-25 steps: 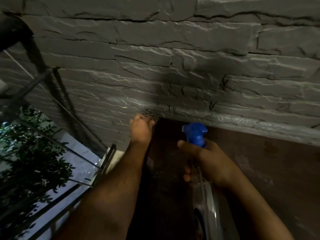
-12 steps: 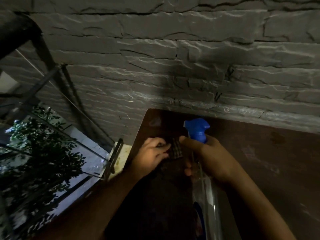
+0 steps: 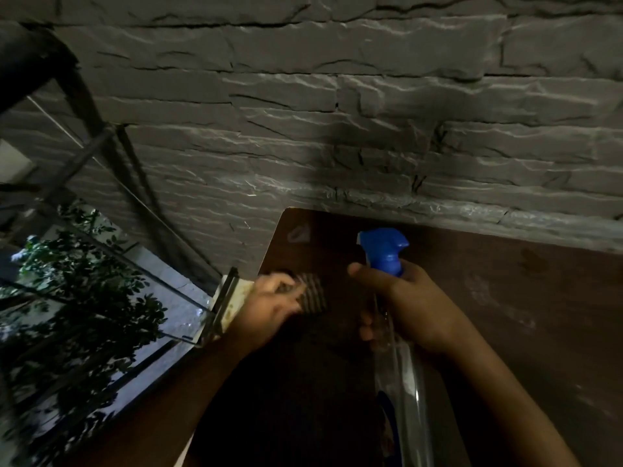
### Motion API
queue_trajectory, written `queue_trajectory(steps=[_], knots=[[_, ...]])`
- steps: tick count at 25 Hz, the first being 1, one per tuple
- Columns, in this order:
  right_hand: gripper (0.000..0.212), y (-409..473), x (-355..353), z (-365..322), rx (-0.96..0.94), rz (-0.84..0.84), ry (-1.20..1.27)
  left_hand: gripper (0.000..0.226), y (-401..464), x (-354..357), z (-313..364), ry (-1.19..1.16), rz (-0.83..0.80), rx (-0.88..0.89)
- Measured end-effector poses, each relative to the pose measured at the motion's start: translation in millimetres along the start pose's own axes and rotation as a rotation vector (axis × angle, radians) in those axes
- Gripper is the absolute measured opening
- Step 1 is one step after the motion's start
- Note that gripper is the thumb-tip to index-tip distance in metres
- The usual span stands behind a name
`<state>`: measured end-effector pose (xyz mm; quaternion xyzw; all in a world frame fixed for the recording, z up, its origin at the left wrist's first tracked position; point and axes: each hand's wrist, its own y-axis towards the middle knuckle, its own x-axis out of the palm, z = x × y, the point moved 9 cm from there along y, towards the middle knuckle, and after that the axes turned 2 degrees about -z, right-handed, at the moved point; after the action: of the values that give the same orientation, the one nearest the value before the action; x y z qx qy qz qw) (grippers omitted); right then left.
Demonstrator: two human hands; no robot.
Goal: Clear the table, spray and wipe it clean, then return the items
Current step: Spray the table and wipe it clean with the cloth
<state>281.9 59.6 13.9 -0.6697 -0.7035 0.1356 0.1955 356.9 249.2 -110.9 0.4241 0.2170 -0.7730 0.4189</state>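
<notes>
right hand (image 3: 414, 308) grips the bottle (image 3: 397, 365) neck; left hand (image 3: 269, 305) beside it pinches a cloth (image 3: 313, 293) on the table (image 3: 505, 298); no readable label.

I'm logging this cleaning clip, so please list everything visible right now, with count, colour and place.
table: one, dark brown, against the wall, lower right
spray bottle: one, clear with blue head, upright over the table, centre
cloth: one, dark checked, on the table near its left edge
stone wall: one, grey, behind the table
railing: one, dark metal, left of the table
foliage: green, beyond the railing, lower left
left hand: fingers grip the cloth
right hand: fingers grip the spray bottle
</notes>
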Motion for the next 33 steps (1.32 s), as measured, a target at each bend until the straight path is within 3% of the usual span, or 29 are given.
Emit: queue_trajectory(steps=[2, 4, 6, 9, 10, 14, 16, 17, 20, 21, 23, 25, 30, 31, 33], knots=[[0.032, 0, -2, -2, -0.004, -0.002, -0.029, 0.033, 41, -29, -36, -0.02, 0.123, -0.23], [0.028, 2, 1, 0, -0.007, -0.003, -0.016, 0.033, 65, -34, -37, -0.032, 0.226, -0.349], [0.021, 2, 6, 5, -0.001, -0.007, 0.014, 0.033, 53, -10, -15, -0.019, 0.189, -0.289], [0.02, -2, 8, 7, 0.001, -0.004, 0.027, 0.036, -11, 13, 7, 0.062, 0.016, -0.019], [0.021, -4, 7, 6, 0.004, 0.004, 0.028, 0.037, -19, 1, -1, 0.077, 0.045, -0.009], [0.026, -6, 12, 2, -0.023, -0.001, -0.011, 0.035, 19, -35, -32, 0.109, 0.205, -0.263], [0.028, -4, 20, 6, -0.029, -0.02, -0.01, 0.036, 15, -13, -12, 0.097, 0.148, -0.27], [0.029, -3, 25, 8, -0.031, -0.033, -0.015, 0.036, -1, 0, -1, 0.065, 0.09, -0.235], [0.031, -6, 29, 14, -0.009, -0.031, -0.009, 0.037, -67, 11, 19, 0.107, 0.001, 0.098], [0.031, -9, 30, 14, -0.007, -0.039, -0.004, 0.037, -66, -1, 7, 0.124, 0.024, 0.104], [0.032, -12, 34, 11, -0.026, -0.05, -0.033, 0.036, -32, -27, -27, 0.129, 0.104, -0.116], [0.03, -14, 34, 12, -0.038, -0.037, -0.039, 0.036, -3, -28, -28, 0.113, 0.167, -0.218], [0.027, -29, 40, 17, -0.008, -0.075, 0.002, 0.041, -79, 11, 5, 0.161, 0.008, 0.039], [0.028, -32, 39, 17, -0.002, -0.076, 0.008, 0.039, -80, -3, -5, 0.125, 0.035, 0.031], [0.029, -34, 38, 19, -0.005, -0.072, -0.006, 0.036, -50, -25, -34, 0.116, 0.083, -0.147]])
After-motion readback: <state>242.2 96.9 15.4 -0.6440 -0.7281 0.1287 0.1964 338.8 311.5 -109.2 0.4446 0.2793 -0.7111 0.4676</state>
